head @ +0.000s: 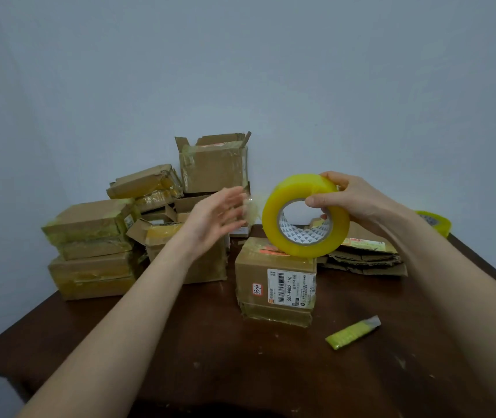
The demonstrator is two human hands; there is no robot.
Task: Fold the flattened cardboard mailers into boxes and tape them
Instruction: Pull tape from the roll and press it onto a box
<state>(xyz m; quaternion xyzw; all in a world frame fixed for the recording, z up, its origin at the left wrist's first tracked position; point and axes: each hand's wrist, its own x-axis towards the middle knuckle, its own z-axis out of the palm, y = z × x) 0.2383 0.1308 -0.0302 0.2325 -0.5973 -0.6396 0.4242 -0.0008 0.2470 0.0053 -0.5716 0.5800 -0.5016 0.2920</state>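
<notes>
Cardboard boxes, brown and tape-wrapped, stacked [96,251] left of the labelled brown cardboard box [275,282] on the dark wooden table [210,342], above which the right hand [349,197] grips a big yellow tape roll [305,215], the blurred left hand [213,218] spread open beside it, and a small yellow utility knife [353,332] lying right of that box.

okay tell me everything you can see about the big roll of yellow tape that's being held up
The roll of tape is wide, translucent yellow and glossy, wound on a white cardboard core printed with small dark triangles. It stands on edge, its open centre facing the camera, held above the labelled cardboard box. The right hand has it in its grip, thumb at the core, fingers over the rim. A crumpled loose end trails left, by the blurred left hand.
</notes>
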